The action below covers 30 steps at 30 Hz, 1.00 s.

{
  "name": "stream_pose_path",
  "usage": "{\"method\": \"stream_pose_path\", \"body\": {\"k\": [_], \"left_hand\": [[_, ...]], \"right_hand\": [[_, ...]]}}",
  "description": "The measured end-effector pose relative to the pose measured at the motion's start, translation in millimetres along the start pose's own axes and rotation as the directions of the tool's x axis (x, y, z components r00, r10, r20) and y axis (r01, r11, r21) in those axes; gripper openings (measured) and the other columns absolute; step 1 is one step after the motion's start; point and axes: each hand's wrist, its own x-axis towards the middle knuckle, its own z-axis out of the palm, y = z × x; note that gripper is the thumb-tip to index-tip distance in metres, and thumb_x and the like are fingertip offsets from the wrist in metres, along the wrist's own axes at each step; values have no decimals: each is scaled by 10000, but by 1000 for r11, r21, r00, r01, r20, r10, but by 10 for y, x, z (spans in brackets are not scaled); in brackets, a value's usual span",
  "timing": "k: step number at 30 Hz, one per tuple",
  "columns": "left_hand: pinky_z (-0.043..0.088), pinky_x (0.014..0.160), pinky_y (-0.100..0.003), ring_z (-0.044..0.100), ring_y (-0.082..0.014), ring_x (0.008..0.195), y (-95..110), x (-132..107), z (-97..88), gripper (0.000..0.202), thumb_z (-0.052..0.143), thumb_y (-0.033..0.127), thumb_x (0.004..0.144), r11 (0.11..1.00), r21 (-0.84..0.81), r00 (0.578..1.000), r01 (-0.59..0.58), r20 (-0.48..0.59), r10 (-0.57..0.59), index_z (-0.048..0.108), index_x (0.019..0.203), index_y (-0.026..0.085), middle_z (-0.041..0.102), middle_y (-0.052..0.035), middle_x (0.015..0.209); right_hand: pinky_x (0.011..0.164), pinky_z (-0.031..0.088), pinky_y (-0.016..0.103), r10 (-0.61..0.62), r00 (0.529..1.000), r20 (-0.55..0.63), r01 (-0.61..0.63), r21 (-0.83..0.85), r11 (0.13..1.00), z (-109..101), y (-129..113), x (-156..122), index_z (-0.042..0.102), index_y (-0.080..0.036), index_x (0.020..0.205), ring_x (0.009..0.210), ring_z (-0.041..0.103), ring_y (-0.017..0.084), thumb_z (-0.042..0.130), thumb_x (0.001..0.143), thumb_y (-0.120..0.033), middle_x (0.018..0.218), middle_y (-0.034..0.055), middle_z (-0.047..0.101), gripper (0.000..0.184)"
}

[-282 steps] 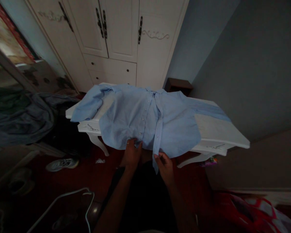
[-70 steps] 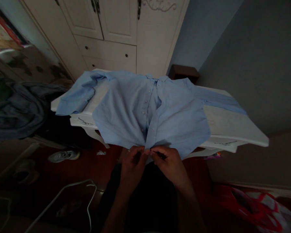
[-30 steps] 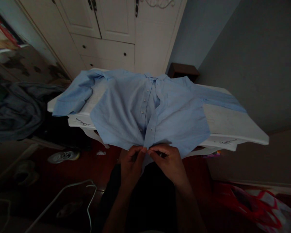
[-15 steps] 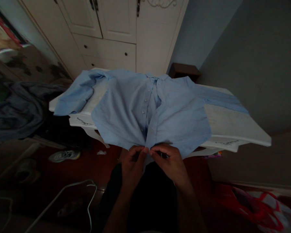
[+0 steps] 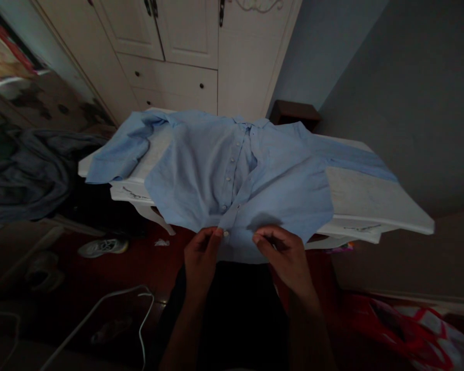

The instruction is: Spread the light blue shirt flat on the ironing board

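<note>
A light blue button-up shirt [image 5: 290, 180] lies spread over a white table, its collar at the far side and its sleeves out to both sides. Its upper front gapes open, with several pale buttons down the left edge. Near the hem, my left hand [image 5: 201, 257] pinches the front strip between thumb and fingers, right beside a pale button [image 5: 226, 234]. To the right, my right hand [image 5: 284, 255] has thumb and forefinger closed at the lower front, apparently on the cloth; the exact grip is hard to see. The hem hangs over the near table edge.
The white table [image 5: 375, 198] stands before a white wardrobe [image 5: 185, 46]. Dark clothing [image 5: 27, 170] is heaped at left. A shoe [image 5: 103, 247] and a white wire-like frame [image 5: 100, 299] are lower left. A red and white bag [image 5: 421, 330] sits at lower right.
My hands, together at the front strip before, are now apart: the left slightly left, the right further right. The lower front has shifted left and a button now shows beside my left fingers.
</note>
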Motion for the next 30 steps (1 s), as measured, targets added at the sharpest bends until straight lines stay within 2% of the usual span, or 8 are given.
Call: {"method": "stream_pose_path", "body": {"k": [3, 6, 11, 16, 21, 26, 30], "left_hand": [[441, 605, -197, 557, -106, 665, -11, -24, 22, 312, 671, 463, 795, 995, -55, 993, 89, 85, -84, 697, 816, 153, 656, -13, 744], [405, 550, -188, 499, -84, 589, -9, -61, 52, 345, 685, 489, 772, 974, -118, 971, 192, 166, -171, 685, 807, 147, 614, -1, 687], [381, 549, -181, 477, -76, 599, -10, -68, 32, 352, 733, 484, 712, 945, -196, 957, 260, 187, -224, 685, 790, 144, 604, -1, 698], [289, 471, -170, 371, -50, 512, -48, -64, -10, 375, 739, 506, 700, 926, -188, 931, 327, 233, -282, 665, 770, 145, 501, 37, 600], [277, 451, -176, 355, -57, 483, -105, -57, -2, 409, 693, 556, 731, 960, -82, 937, 269, 252, -241, 645, 755, 151, 438, 52, 546], [343, 493, -191, 454, -93, 552, -214, -29, -9, 380, 614, 526, 810, 991, 70, 963, 112, 237, -126, 651, 766, 150, 542, 6, 624], [420, 561, -221, 555, -133, 626, -328, -13, -60, 360, 561, 493, 856, 983, 178, 969, 39, 232, -81, 657, 812, 149, 622, -29, 699]], "right_hand": [[653, 472, 248, -3, 996, 95, 1, 24, 1000, 68, 3, 3, 702, -196, 827, 718, 618, 139, 615, 869, -295, 795, 20, 693, 139], [686, 491, 262, -3, 995, 100, 5, -15, 1000, 203, 30, 2, 716, -206, 908, 752, 638, 148, 653, 860, -325, 864, 32, 714, 143], [690, 489, 263, -74, 994, 83, 84, -127, 988, 361, 65, -2, 711, -195, 865, 735, 630, 146, 657, 872, -305, 838, 34, 711, 123], [732, 506, 277, -163, 977, 139, 185, -160, 970, 356, 109, -5, 711, -189, 900, 790, 654, 156, 607, 904, -231, 874, 36, 720, 112], [723, 529, 289, -191, 976, 101, 209, -224, 952, 362, 205, -54, 715, -188, 916, 771, 662, 164, 606, 899, -229, 868, 50, 721, 118], [766, 543, 289, -208, 974, 92, 222, -176, 959, 366, 256, -96, 718, -203, 934, 830, 675, 166, 569, 919, -222, 897, 52, 726, 151], [721, 537, 292, -216, 976, 15, 215, -181, 960, 251, 256, -43, 702, -209, 964, 811, 655, 165, 558, 926, -246, 903, 56, 706, 154]]}}
